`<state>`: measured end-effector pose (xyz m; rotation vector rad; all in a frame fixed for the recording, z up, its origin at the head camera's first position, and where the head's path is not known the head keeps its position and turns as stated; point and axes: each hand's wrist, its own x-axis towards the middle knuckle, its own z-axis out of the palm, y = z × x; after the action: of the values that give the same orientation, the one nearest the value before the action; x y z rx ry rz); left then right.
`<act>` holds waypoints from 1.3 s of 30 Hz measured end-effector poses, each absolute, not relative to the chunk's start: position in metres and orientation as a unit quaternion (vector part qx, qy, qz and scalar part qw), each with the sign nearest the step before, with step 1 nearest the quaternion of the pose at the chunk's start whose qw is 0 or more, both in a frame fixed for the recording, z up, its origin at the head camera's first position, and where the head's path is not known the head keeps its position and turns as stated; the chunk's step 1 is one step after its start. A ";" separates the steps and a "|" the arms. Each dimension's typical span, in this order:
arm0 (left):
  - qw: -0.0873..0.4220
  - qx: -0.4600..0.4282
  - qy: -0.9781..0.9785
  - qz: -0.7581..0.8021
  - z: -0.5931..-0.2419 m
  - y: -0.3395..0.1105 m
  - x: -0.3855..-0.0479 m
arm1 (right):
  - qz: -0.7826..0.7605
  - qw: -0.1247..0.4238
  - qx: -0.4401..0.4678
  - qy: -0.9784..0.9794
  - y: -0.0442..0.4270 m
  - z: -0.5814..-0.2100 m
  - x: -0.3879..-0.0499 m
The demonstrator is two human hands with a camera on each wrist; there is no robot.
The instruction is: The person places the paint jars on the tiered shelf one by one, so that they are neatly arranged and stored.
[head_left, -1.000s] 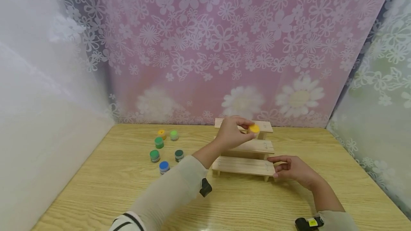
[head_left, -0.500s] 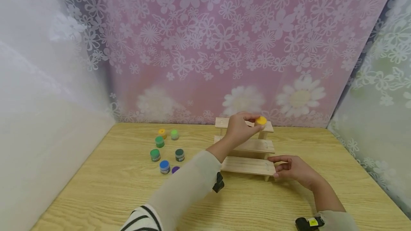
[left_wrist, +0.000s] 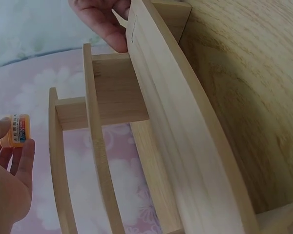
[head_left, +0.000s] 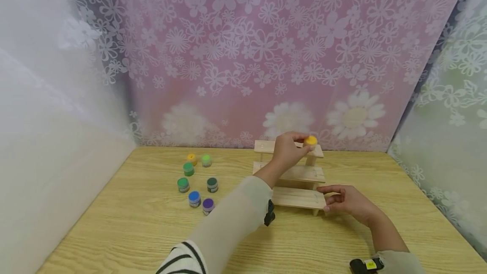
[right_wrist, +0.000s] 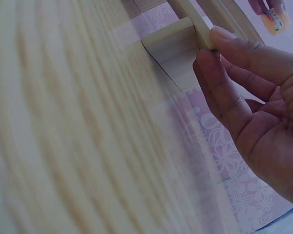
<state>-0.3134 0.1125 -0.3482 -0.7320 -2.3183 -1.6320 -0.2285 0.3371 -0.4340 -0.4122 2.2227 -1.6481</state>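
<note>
- Yellow-lidded jar (head_left: 310,141): we have it raised above the top step (head_left: 262,145), near its right end, with a gap between jar and wood showing in the left wrist view. Its lid faces up, and a printed label shows on its side.
- Left hand (head_left: 288,152): we pinch the jar between thumb and fingers, the arm reaching across the stand from the left.
- Right hand (head_left: 348,202): we pinch the right end of the bottom step (head_left: 298,198), thumb on the upper side, forefinger underneath, as the right wrist view shows.
- Wooden stand (head_left: 304,173): three steps rise towards the back, and it stands upright on the worktop (head_left: 114,223).
- To the left of the stand, well apart from it, we count seven more jars on the worktop: an orange jar (head_left: 192,159) and a light green jar (head_left: 206,160) at the back, two green jars (head_left: 188,169) in front of them, a dark green jar (head_left: 212,184) to their right, then a blue jar (head_left: 194,199) and a purple jar (head_left: 208,206) nearest us, the purple one close by our left sleeve (head_left: 236,210).
- Behind the worktop hangs a pink sheet (head_left: 228,54) printed with white flowers.
</note>
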 end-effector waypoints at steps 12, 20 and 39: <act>0.081 -0.202 -0.804 -0.554 -0.355 0.118 -0.318 | -0.577 0.172 -0.150 0.784 0.336 -0.431 -0.229; 0.080 -0.201 -0.812 -0.543 -0.353 0.122 -0.323 | -0.570 0.163 -0.151 0.791 0.337 -0.429 -0.232; 0.072 -0.214 -0.795 -0.563 -0.354 0.108 -0.322 | -0.565 0.164 -0.143 0.796 0.335 -0.433 -0.230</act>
<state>-0.3221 0.1077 -0.3543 -0.6441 -2.3873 -1.6925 -0.2304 0.3351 -0.4332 -0.4063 2.2693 -1.6096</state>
